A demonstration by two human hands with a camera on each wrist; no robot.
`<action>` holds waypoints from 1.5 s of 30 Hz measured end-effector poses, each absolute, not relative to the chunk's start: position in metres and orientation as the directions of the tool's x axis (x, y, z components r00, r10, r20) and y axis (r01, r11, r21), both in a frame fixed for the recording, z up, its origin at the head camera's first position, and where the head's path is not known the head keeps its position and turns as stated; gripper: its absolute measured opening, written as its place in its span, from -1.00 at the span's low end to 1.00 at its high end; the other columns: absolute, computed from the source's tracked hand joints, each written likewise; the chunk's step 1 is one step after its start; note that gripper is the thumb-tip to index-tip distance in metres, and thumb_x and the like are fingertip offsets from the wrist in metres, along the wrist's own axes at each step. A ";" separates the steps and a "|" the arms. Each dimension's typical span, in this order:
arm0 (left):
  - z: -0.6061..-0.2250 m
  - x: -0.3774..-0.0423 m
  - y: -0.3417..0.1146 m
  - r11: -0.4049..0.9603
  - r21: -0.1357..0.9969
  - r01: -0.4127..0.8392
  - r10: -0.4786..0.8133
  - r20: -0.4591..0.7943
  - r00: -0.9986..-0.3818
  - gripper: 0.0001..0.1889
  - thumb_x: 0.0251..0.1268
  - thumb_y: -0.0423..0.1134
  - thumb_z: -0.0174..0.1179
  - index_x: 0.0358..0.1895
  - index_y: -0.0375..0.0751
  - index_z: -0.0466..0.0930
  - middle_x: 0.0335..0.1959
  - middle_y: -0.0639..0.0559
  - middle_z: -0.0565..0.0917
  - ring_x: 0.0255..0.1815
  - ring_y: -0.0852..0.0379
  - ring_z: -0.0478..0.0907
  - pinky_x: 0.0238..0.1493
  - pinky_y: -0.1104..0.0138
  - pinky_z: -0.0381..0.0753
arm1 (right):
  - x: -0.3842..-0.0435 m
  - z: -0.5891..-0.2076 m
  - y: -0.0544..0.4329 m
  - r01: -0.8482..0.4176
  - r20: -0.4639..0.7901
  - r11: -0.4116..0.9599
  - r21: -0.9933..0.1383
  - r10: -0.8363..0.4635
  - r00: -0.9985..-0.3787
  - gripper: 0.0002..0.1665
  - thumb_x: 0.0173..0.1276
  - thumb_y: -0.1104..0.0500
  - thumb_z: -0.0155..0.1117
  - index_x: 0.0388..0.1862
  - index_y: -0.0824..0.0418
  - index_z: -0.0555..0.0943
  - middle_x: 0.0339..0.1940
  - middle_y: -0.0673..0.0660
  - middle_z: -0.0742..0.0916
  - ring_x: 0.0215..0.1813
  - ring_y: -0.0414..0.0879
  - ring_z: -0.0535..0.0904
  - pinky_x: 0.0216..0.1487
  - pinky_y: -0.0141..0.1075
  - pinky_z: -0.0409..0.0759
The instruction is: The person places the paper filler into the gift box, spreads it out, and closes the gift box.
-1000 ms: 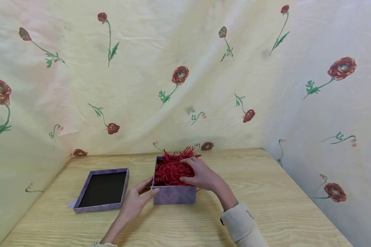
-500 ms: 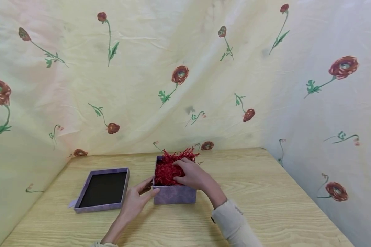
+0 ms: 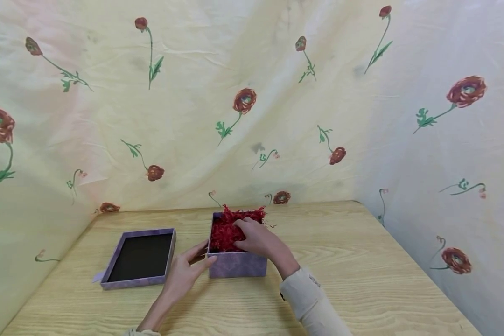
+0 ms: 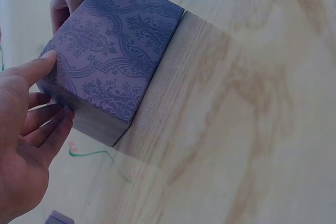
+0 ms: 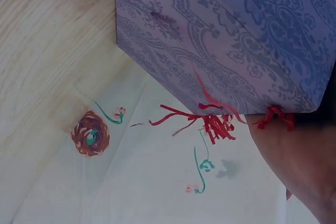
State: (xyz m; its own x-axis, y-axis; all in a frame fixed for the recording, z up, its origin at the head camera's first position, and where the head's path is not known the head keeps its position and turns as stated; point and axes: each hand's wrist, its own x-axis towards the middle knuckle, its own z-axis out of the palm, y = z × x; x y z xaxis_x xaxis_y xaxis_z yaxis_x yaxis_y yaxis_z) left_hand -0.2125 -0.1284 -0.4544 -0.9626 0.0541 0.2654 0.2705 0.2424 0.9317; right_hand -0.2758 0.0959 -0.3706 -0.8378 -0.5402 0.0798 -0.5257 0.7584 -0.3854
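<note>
A purple patterned box (image 3: 237, 264) filled with red shredded paper (image 3: 224, 232) stands on the wooden table. My left hand (image 3: 179, 276) holds it by the near left corner; in the left wrist view the thumb lies on the front face and the bent fingers touch the left side. Over the right part of the box, my right hand (image 3: 258, 238) presses down into the paper, thumb and forefinger apart. Its other fingers are hidden. Red strands (image 5: 215, 121) stick out over the rim in the right wrist view.
The box's lid (image 3: 138, 281) lies upturned to the left, black inside, with a pale tab (image 3: 97, 277) at its left side. Behind and beside the wooden table (image 3: 361, 284) hangs a flower-printed cloth (image 3: 185, 112).
My right hand has moved left and lower into the box. The heap of red shredded paper has sunk and rises less above the rim. The left hand has stayed in place.
</note>
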 end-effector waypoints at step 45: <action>-0.456 -0.230 -0.130 0.255 0.925 0.282 0.052 0.278 -0.959 -0.38 0.35 -0.14 0.44 0.42 -0.27 0.53 0.24 -0.19 0.66 0.21 -0.16 0.63 0.14 0.15 0.66 | -0.280 -0.348 0.139 -0.537 0.234 0.609 -0.584 -0.507 -0.830 -0.54 0.61 0.05 0.24 0.29 0.33 0.56 0.19 0.26 0.67 0.26 0.21 0.57 0.21 0.13 0.56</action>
State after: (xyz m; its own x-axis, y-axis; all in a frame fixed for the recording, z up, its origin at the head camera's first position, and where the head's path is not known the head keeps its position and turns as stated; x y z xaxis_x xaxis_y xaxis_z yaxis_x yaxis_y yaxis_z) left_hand -0.2305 -0.1302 -0.4564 -0.9590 0.0520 0.2785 0.2824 0.2547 0.9249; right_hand -0.2801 0.1390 -0.3482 -0.8298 -0.5066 0.2340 -0.5365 0.6090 -0.5842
